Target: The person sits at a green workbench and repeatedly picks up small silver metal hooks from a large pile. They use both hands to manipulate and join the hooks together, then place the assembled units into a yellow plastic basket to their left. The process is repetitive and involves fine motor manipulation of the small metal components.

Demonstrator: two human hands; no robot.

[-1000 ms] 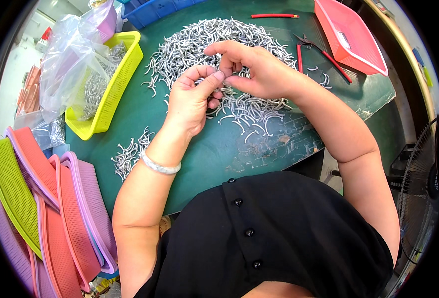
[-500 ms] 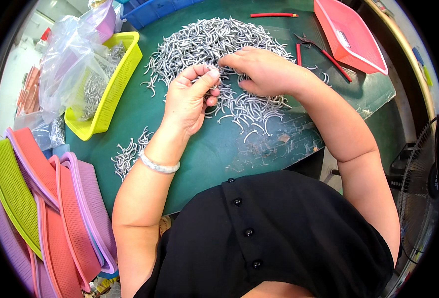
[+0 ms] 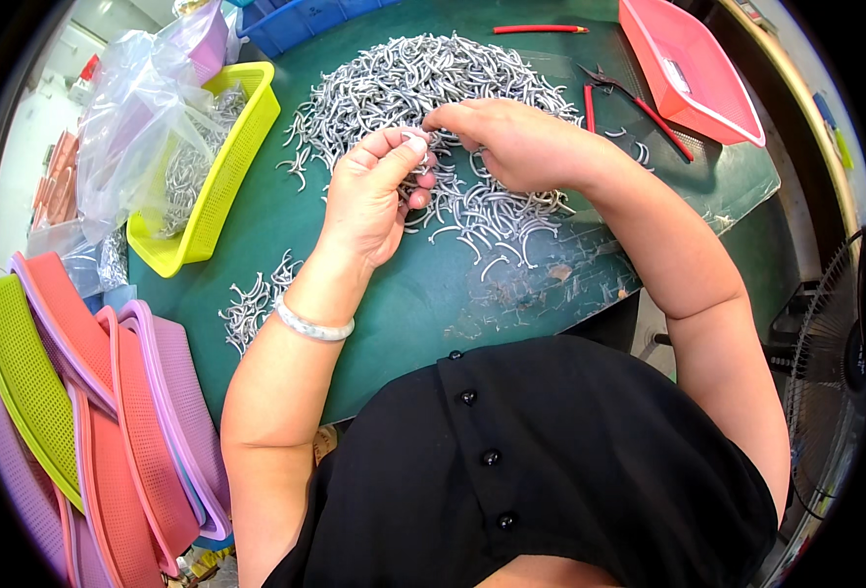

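Note:
A large heap of small curved silver metal pieces [image 3: 423,73] covers the middle of the green table [image 3: 404,304]. At the heap's near edge, my left hand [image 3: 369,196] is closed with the thumb pressed on the fingers. Bits of silver show between its fingertips, so it grips some curved metal pieces. My right hand [image 3: 526,147] reaches over the heap from the right. Its index finger meets the left fingertips, the other fingers curl under, and whatever it pinches is hidden. A smaller pile of metal pieces [image 3: 257,302] lies beside my left forearm.
A yellow-green basket [image 3: 213,220] with metal pieces and a clear plastic bag [image 3: 124,147] stand at left. Stacked baskets [image 3: 144,431] fill the lower left. Red-handled pliers [image 3: 663,127], a red rod [image 3: 539,29] and a pink basket [image 3: 707,118] lie at far right. A fan [image 3: 825,343] stands at right.
My right hand has shifted a little left, bringing its index finger to the left fingertips. The left hand has stayed nearly in place.

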